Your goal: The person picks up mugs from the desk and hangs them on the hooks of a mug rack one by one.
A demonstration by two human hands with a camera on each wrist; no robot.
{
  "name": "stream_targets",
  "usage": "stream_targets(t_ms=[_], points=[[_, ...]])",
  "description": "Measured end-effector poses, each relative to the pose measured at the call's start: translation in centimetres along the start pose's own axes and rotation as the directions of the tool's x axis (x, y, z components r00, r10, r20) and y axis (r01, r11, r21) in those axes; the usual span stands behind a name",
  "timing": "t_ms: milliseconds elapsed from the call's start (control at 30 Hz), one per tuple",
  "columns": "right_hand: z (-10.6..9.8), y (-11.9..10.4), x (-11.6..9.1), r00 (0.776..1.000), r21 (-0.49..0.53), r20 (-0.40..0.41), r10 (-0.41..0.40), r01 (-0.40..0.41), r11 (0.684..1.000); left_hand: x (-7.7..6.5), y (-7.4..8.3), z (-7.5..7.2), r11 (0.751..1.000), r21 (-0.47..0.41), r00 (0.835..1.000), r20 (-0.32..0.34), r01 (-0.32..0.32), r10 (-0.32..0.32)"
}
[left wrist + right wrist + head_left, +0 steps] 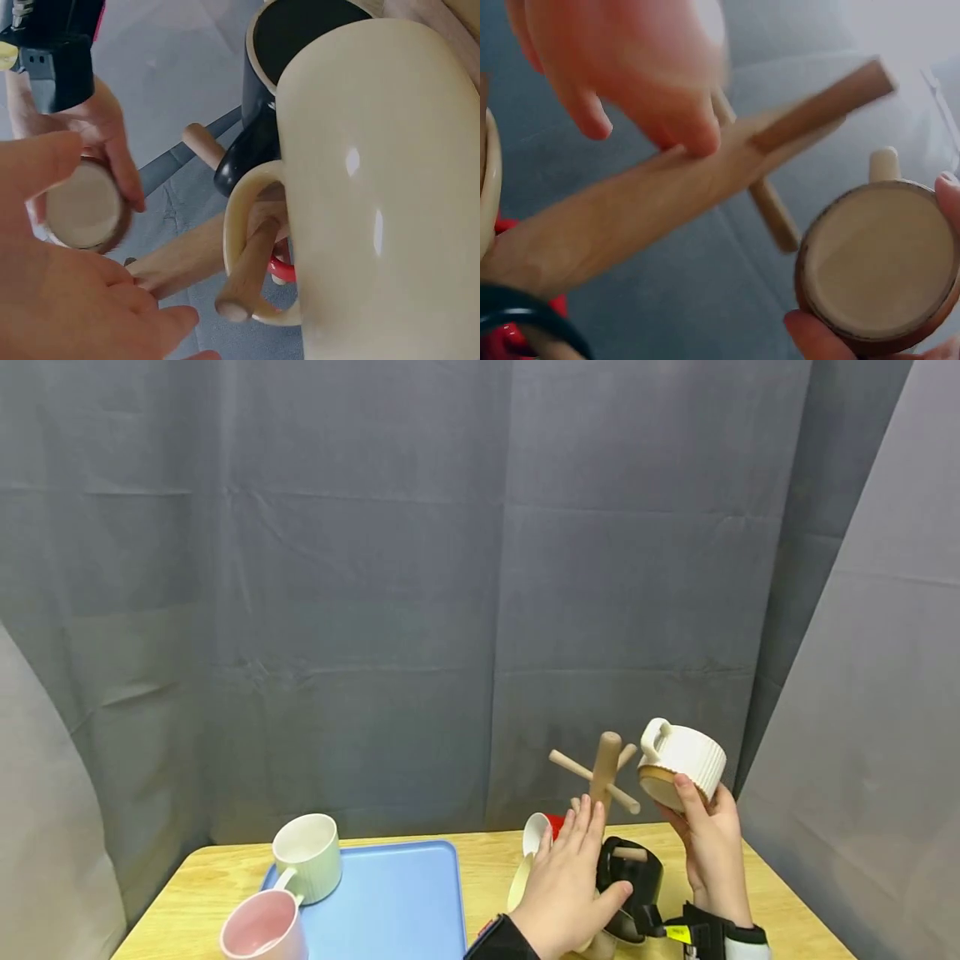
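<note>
My right hand (708, 852) grips a white ribbed mug (686, 760) near its tan base, to the right of a wooden mug tree (604, 764). The mug is tilted, its handle pointing toward the tree; its underside (881, 259) faces the right wrist camera. My left hand (566, 889) is at the post with fingers extended; whether they all touch the wood is hard to tell. On the lower pegs hang a black mug (633, 877) and a cream mug (382, 187), the latter mostly hidden by my left hand in the head view. A red mug (555, 824) with a white inside is behind.
A blue tray (401, 893) lies on the wooden table (487, 860) left of the tree. A pale green mug (307, 856) stands on its left part, with a pink mug (262, 927) in front. Grey curtains (375, 610) hang behind and at the sides.
</note>
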State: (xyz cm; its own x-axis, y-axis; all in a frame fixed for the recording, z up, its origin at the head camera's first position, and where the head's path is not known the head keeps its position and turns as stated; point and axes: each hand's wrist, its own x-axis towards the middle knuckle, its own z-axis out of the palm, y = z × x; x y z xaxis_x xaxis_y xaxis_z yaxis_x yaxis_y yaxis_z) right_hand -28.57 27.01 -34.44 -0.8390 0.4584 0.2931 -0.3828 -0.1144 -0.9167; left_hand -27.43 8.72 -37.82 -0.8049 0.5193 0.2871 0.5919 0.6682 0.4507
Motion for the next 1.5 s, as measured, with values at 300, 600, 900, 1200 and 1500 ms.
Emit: stream_targets(t_ms=[300, 600, 900, 1200, 1500], points=[[-1.1, 1.9, 1.4, 0.986, -0.114, 0.124, 0.112, -0.098, 0.989, 0.2, -0.5, 0.2, 1.000, -0.011, 1.000, -0.014, 0.004, -0.004], [-0.9, 2.6, 2.2, 0.968, -0.123, 0.207, 0.144, -0.121, 0.985, 0.2, -0.5, -0.2, 0.998, 0.055, 0.999, -0.042, -0.013, 0.015], [-0.7, 3.4, 2.4, 0.938, -0.133, 0.291, 0.190, -0.157, 0.979, 0.0, -0.8, -0.3, 0.996, 0.089, 0.999, -0.041, -0.023, 0.027], [-1.0, 3.7, 3.0, 0.895, -0.206, 0.366, 0.255, -0.189, 0.960, 0.2, -1.1, -0.6, 0.989, 0.142, 0.998, -0.045, -0.033, 0.040], [-0.8, 3.8, 3.2, 0.862, -0.241, 0.404, 0.306, -0.222, 0.945, 0.5, -1.3, -0.4, 0.990, 0.141, 0.999, -0.038, -0.026, 0.032]])
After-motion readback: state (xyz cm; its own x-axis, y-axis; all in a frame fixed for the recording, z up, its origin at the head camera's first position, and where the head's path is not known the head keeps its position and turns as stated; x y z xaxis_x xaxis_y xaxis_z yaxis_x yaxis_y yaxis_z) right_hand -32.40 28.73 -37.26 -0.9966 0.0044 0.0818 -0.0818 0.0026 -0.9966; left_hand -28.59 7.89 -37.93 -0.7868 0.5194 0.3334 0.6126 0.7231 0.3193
